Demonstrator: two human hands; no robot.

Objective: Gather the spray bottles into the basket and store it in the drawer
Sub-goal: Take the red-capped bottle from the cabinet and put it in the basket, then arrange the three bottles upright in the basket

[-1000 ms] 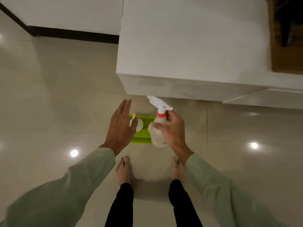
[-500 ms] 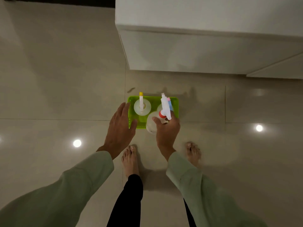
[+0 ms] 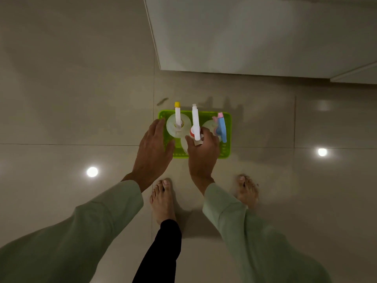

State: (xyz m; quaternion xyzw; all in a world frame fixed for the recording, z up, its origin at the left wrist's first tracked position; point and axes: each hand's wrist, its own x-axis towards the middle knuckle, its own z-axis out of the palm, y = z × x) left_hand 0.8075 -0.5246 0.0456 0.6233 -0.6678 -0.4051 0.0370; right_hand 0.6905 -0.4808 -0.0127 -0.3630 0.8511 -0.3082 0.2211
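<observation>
A bright green basket (image 3: 226, 148) sits on the floor in front of my feet. In it stand a clear spray bottle with a yellow-tipped nozzle (image 3: 177, 121) at the left and one with a blue and pink trigger (image 3: 221, 127) at the right. My right hand (image 3: 203, 152) is shut on the neck of a third clear bottle with a red collar and white trigger (image 3: 195, 123), held over the basket's middle. My left hand (image 3: 154, 148) hovers open, fingers spread, over the basket's left edge. The basket's near left corner is hidden by my hands.
A white cabinet block (image 3: 255, 33) rises just beyond the basket, with a lighter panel (image 3: 355, 76) at its right. Glossy beige floor tiles (image 3: 71, 99) surround the basket, with ceiling-light reflections. My bare feet (image 3: 163, 199) stand close behind it.
My right hand has carried the red-collared bottle down from in front of the cabinet to over the basket's middle. The view tilted downward. My left hand stayed open near the left rim.
</observation>
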